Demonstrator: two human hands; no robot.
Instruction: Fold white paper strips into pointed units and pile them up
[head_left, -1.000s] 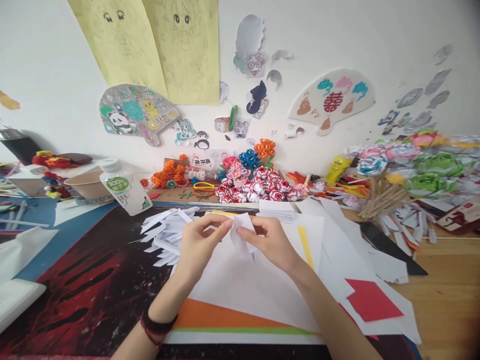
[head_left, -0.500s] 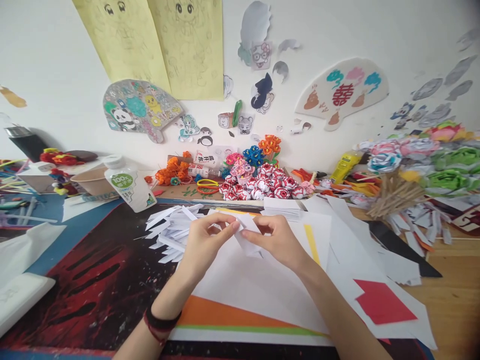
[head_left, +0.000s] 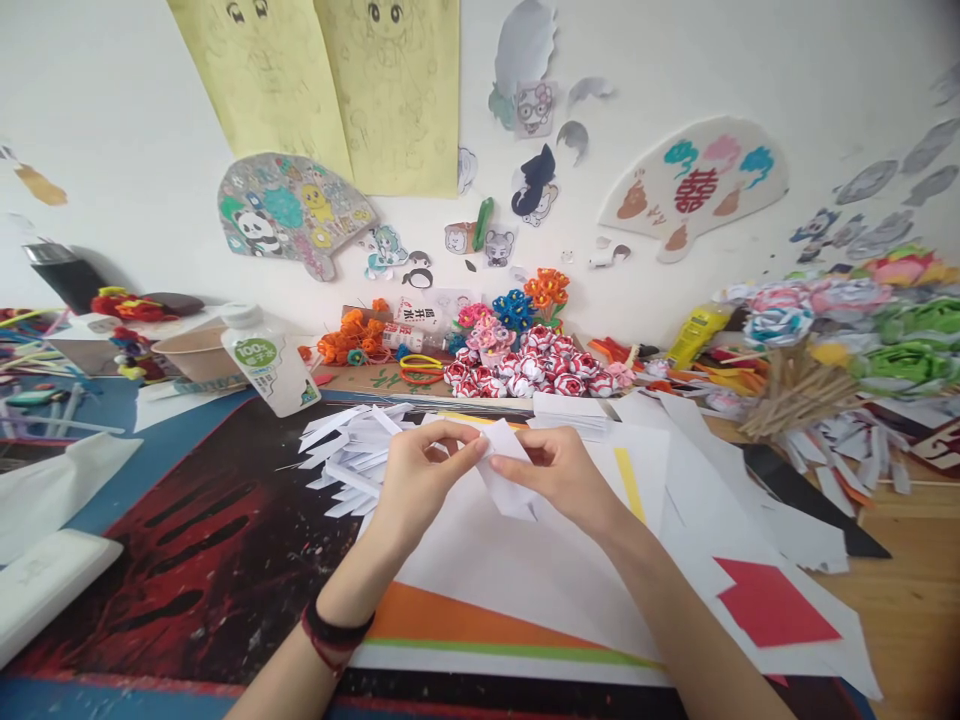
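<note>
White paper (head_left: pixel 510 482) is pinched, thumbs against curled fingers, by the left hand (head_left: pixel 426 472) and right hand (head_left: pixel 564 472) (wrists angled inward), over a larger sheet (head_left: pixel 517 575).

Wall (head_left: pixel 660 60): two yellow drawings (head_left: pixel 401 120), a panda fan (head_left: pixel 289 215) at their foot, a white fan (head_left: pixel 694 190) off to the right.
Back: blue flowers (head_left: pixel 514 309) behind red-and-white roses (head_left: pixel 551 362).
Left: white bottle (head_left: pixel 277 372) beside a brown bowl (head_left: pixel 196 354).
Right: yellow bottle (head_left: pixel 694 340), tilted.
</note>
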